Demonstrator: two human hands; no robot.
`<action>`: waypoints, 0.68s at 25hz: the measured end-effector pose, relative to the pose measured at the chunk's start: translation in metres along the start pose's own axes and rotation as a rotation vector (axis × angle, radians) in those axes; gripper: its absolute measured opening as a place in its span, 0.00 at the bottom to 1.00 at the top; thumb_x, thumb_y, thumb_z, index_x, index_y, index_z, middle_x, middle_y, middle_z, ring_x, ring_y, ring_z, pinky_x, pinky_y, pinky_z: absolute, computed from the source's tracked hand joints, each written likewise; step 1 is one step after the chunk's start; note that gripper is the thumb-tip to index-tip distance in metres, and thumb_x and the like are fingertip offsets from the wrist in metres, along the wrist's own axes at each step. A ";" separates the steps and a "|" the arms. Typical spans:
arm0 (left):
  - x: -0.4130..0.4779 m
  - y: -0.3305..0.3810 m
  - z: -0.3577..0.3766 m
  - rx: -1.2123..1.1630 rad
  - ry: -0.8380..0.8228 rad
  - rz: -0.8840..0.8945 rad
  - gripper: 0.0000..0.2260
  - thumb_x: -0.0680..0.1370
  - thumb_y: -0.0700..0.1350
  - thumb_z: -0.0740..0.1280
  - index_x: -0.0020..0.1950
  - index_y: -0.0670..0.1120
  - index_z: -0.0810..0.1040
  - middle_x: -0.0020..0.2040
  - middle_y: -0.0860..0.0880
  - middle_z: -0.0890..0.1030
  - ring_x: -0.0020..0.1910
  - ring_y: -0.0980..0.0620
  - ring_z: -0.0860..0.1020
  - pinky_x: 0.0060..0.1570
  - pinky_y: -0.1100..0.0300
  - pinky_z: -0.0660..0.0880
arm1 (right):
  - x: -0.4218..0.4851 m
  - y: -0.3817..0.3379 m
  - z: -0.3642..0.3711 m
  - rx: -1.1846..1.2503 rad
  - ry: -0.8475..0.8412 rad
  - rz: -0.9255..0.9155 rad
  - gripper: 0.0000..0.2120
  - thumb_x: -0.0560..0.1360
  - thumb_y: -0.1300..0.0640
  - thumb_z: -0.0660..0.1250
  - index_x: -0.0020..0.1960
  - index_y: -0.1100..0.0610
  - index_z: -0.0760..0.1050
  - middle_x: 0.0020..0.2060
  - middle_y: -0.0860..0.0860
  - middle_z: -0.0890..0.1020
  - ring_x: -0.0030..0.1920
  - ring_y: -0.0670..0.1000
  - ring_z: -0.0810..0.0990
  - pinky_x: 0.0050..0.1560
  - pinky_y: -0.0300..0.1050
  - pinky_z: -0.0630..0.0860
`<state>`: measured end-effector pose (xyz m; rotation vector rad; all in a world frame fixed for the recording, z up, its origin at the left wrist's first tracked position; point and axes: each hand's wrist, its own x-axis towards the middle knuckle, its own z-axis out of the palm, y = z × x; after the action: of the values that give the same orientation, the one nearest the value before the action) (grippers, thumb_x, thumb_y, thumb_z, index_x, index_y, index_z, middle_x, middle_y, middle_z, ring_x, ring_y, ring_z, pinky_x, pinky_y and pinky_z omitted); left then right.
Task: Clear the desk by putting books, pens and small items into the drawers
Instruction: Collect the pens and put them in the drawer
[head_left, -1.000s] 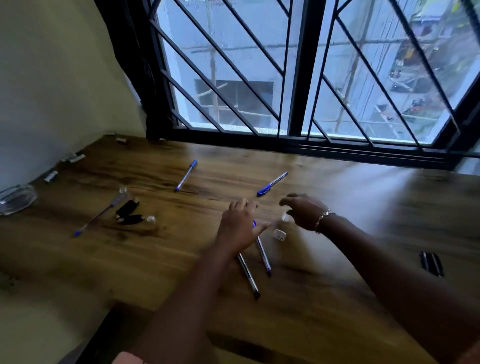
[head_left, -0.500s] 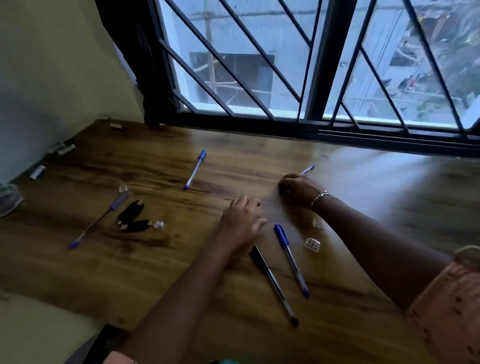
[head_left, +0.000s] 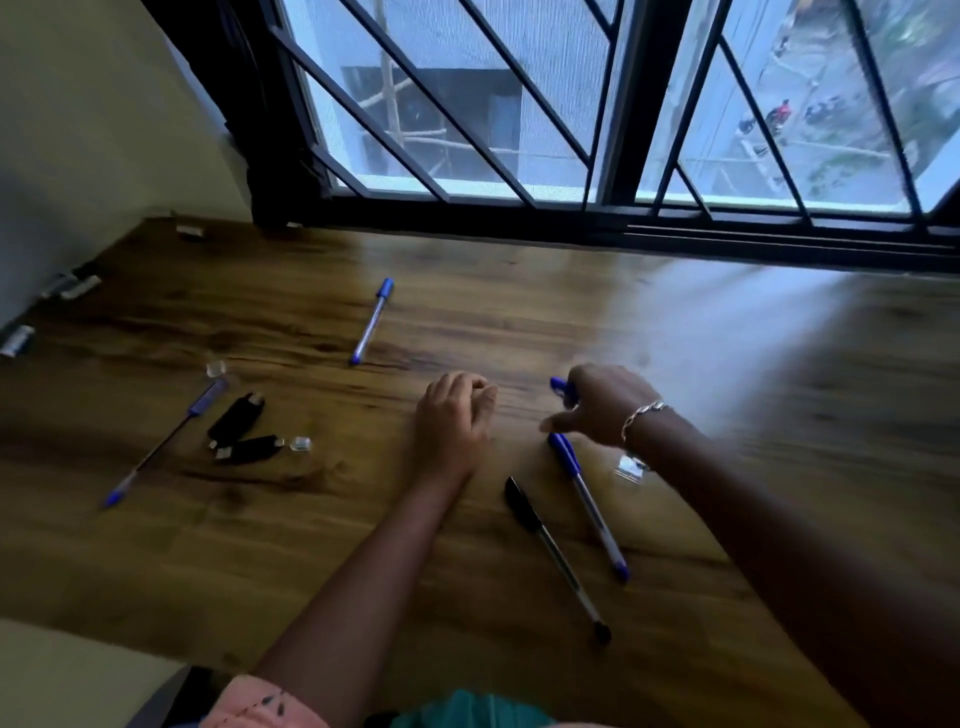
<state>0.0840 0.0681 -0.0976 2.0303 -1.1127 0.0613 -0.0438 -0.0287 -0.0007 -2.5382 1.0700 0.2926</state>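
Wooden tabletop (head_left: 260, 545): nearest lie a black-capped clear pen (head_left: 551, 552) and, at its 2 o'clock, a blue-capped clear pen (head_left: 588, 506). Beyond, the right hand (head_left: 605, 408) clamps another blue pen (head_left: 559, 385), only its cap showing; at its 9 o'clock the left hand (head_left: 453, 418) rests loosely curled, empty.

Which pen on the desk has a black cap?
The black-capped pen lowest in the view, lying just left of a blue-capped pen; no other pen has a black cap.
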 end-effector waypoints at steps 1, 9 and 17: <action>0.001 -0.001 0.001 -0.001 0.007 0.007 0.21 0.76 0.55 0.54 0.44 0.41 0.79 0.43 0.42 0.80 0.43 0.42 0.78 0.44 0.51 0.74 | -0.010 -0.005 0.011 -0.043 -0.018 0.006 0.19 0.74 0.50 0.67 0.58 0.61 0.70 0.55 0.57 0.76 0.52 0.56 0.74 0.39 0.41 0.65; 0.001 -0.002 0.005 0.005 0.043 0.043 0.20 0.75 0.55 0.55 0.43 0.41 0.79 0.42 0.43 0.80 0.43 0.42 0.78 0.45 0.52 0.74 | -0.022 -0.019 0.026 -0.059 0.018 0.045 0.10 0.77 0.58 0.58 0.57 0.60 0.68 0.56 0.60 0.78 0.56 0.59 0.77 0.46 0.43 0.69; -0.001 -0.004 0.004 -0.039 0.068 0.023 0.20 0.75 0.53 0.54 0.45 0.41 0.79 0.44 0.42 0.80 0.45 0.42 0.77 0.46 0.53 0.73 | -0.039 -0.031 0.054 -0.080 -0.038 -0.079 0.19 0.74 0.48 0.66 0.57 0.59 0.69 0.54 0.55 0.77 0.55 0.57 0.75 0.45 0.43 0.68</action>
<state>0.0851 0.0667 -0.1032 1.9667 -1.0862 0.1187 -0.0510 0.0386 -0.0290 -2.6270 0.9597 0.3671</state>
